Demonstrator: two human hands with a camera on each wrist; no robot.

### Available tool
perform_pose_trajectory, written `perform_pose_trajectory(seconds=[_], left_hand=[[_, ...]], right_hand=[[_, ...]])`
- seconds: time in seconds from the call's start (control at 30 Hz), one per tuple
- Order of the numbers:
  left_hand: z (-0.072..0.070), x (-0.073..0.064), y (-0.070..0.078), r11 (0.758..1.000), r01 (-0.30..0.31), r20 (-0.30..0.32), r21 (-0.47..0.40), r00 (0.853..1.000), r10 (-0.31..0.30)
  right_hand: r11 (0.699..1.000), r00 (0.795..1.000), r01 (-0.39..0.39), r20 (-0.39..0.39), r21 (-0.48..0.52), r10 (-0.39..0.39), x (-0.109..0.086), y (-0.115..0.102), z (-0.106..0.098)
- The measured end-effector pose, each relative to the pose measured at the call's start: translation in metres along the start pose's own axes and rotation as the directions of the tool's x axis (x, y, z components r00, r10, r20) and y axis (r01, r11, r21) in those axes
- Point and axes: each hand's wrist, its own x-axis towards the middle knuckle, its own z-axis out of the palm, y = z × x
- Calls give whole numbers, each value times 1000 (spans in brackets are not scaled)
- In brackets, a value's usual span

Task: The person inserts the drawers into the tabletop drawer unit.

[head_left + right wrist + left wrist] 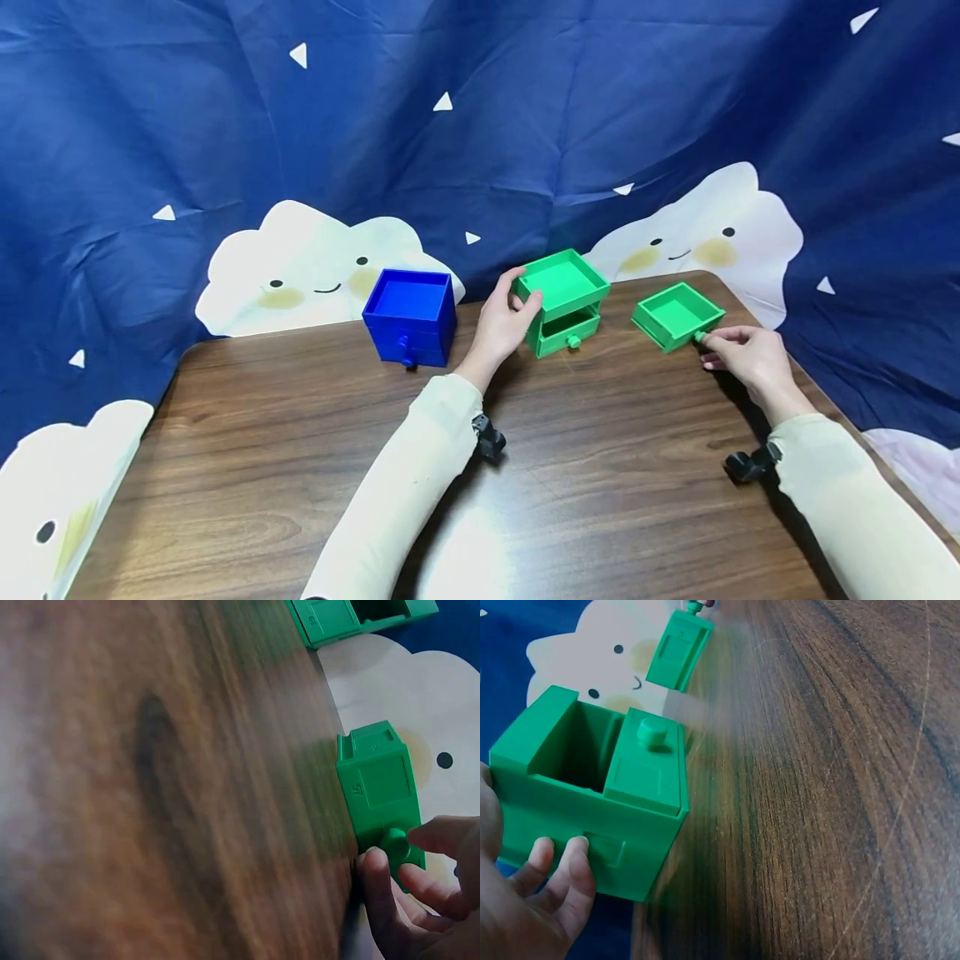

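My left hand (504, 323) grips the left side of a small green drawer cabinet (558, 283), thumb near its tray-like top. The cabinet's upper slot gapes, while a lower drawer (572, 333) with a round knob sits inside. In the left wrist view, fingers (574, 877) press the cabinet's side wall. Off to the right, my right hand (753, 362) pinches the knob (395, 844) of a separate green drawer (678, 312). That drawer is hollow and stands apart from the cabinet; whether it touches the table is hard to tell.
A blue drawer cabinet (411, 317) with knobs stands left of my left hand. Everything is on a brown wooden table (300, 467). Behind it hangs a dark blue cloth (510, 125) with white clouds and triangles. The table's right edge runs close to my right hand.
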Motion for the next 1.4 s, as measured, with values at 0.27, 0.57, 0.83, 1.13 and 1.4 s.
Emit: perform_pose_trajectory(seconds=[0.27,0.57,0.83,1.13,1.4], left_hand=[[7,13,-13,999,-27,12,-33,1000,28],[7,10,-13,999,-18,14,-33,1000,18],[19,31,-45,1000,-23,0,-5,1000,23],[18,28,-40,1000,-16,5,-4,1000,16],[1,4,-6,999,20,-7,-25,1000,-20]], right_hand=[[997,1000,-7,14,-75,8,6,0,-3],[993,1000,-26,5,-111,27,8,3,3],[999,998,-47,46,-23,48,11,5,6],[963,994,-97,82,253,79,6,5,8],[900,992,-124,79,419,100,2,-2,14]])
